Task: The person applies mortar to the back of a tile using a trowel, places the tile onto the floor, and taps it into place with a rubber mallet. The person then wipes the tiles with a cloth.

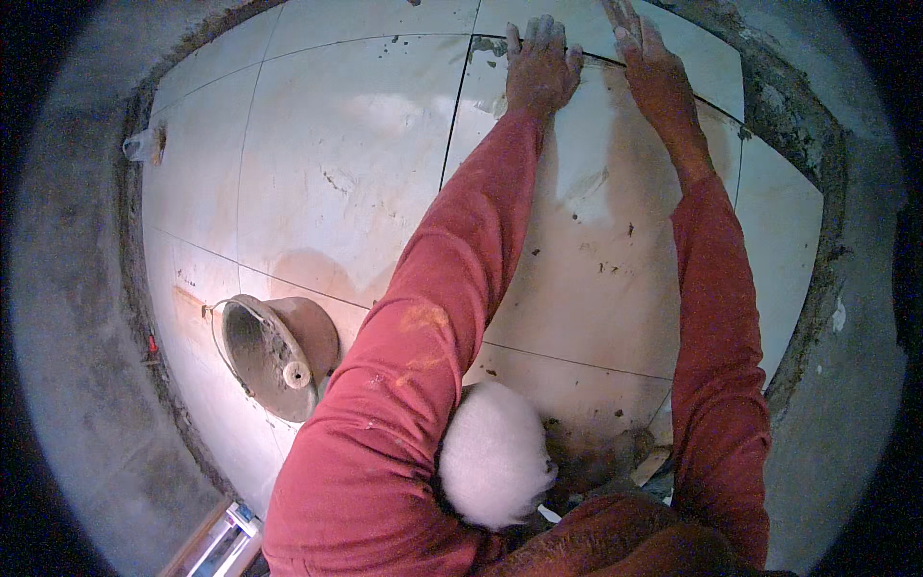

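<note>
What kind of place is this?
It's probably a room that's being built or fixed up. See the big tiles with dirty bits on them, the rough grey surfaces around them, and the mucky bucket?

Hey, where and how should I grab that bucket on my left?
Probably by its thin wire handle, with your left hand coming from above to the bucket's far left side. There the wire appears to bow out beside the bucket, which should leave room to hook your fingers under it.
</note>
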A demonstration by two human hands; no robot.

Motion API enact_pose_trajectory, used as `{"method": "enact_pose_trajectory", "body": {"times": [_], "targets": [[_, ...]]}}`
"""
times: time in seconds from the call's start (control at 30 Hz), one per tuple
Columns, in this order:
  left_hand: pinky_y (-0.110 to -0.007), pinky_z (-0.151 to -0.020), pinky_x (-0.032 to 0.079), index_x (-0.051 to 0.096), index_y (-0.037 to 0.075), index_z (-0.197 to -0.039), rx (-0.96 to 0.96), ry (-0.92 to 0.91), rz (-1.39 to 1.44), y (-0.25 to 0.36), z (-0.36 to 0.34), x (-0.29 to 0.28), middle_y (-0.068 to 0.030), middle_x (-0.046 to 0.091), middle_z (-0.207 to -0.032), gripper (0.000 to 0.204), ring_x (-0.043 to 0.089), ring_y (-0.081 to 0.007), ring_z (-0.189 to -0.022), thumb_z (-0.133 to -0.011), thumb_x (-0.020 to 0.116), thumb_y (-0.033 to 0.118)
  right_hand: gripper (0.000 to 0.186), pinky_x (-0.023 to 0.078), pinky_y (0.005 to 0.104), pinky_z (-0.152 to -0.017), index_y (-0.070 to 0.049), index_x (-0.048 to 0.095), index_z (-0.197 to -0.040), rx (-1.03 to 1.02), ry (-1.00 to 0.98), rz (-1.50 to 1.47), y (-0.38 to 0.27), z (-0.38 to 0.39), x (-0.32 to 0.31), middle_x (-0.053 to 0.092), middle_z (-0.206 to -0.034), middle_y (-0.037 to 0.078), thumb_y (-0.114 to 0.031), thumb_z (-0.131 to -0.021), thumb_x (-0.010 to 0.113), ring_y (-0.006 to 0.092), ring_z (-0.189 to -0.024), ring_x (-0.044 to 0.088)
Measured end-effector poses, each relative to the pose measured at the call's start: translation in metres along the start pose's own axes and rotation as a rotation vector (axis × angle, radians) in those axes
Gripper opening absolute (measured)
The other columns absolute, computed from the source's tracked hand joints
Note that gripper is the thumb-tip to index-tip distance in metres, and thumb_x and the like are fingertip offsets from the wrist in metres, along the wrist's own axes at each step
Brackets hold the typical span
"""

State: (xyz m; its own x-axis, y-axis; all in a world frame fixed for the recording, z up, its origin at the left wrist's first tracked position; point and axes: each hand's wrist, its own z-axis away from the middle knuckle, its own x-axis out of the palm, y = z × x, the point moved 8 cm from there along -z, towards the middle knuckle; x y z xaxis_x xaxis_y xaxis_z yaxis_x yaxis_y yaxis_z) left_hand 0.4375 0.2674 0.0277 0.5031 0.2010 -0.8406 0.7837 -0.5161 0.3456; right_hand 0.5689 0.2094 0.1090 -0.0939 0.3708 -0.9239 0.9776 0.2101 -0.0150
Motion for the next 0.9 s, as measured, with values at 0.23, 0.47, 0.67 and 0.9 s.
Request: {"method": "enact_pose_trajectory", "body": {"times": [0.23, 0.47, 0.67, 0.9], "targets": [[-0.061, -0.126, 0.012, 0.052, 0.000, -0.147, 0.006, -0.037, -0.069, -0.005, 0.000, 0.008, -0.0181, 0.048, -0.157, 0.058, 0.039, -0.0354, -0.149, -0.105, 0.038, 0.037, 0.040, 0.059, 0.0542, -0.079, -0.004, 0.052, -0.137, 0.221, -0.160, -0.215, -0.006, -0.006, 0.022, 0.066, -0.123, 0.027, -0.032, -0.109, 0.045, 0.0443, -0.097, 0.071], [-0.066, -0.122, 0.017, 0.055, 0.000, -0.142, 0.056, 0.108, -0.024, 0.001, 0.001, -0.002, -0.0209, 0.052, -0.151, 0.053, 0.045, -0.0382, -0.143, -0.103, 0.045, 0.035, 0.040, 0.059, 0.0527, -0.078, -0.005, 0.050, -0.139, 0.222, -0.062, -0.145, -0.008, 0.032, -0.002, 0.064, -0.125, 0.025, -0.031, -0.109, 0.045, 0.0429, -0.092, 0.071], [-0.065, -0.123, 0.015, 0.054, 0.001, -0.144, 0.050, 0.074, -0.017, 0.001, 0.003, -0.005, -0.0202, 0.051, -0.152, 0.056, 0.045, -0.0369, -0.144, -0.103, 0.042, 0.038, 0.039, 0.059, 0.0518, -0.079, -0.006, 0.049, -0.140, 0.048, 0.084, -0.012, -0.011, 0.040, -0.005, 0.064, -0.116, 0.023, -0.028, -0.108, 0.046, 0.0417, -0.094, 0.070], [-0.068, -0.121, 0.017, 0.055, 0.002, -0.143, 0.103, 0.070, -0.012, 0.001, 0.001, -0.003, -0.0221, 0.053, -0.150, 0.055, 0.046, -0.0391, -0.143, -0.102, 0.045, 0.038, 0.038, 0.057, 0.0558, -0.082, -0.007, 0.051, -0.137, 0.089, 0.040, -0.224, -0.001, 0.036, -0.002, 0.062, -0.119, 0.024, -0.031, -0.108, 0.047, 0.0455, -0.101, 0.067]]}}
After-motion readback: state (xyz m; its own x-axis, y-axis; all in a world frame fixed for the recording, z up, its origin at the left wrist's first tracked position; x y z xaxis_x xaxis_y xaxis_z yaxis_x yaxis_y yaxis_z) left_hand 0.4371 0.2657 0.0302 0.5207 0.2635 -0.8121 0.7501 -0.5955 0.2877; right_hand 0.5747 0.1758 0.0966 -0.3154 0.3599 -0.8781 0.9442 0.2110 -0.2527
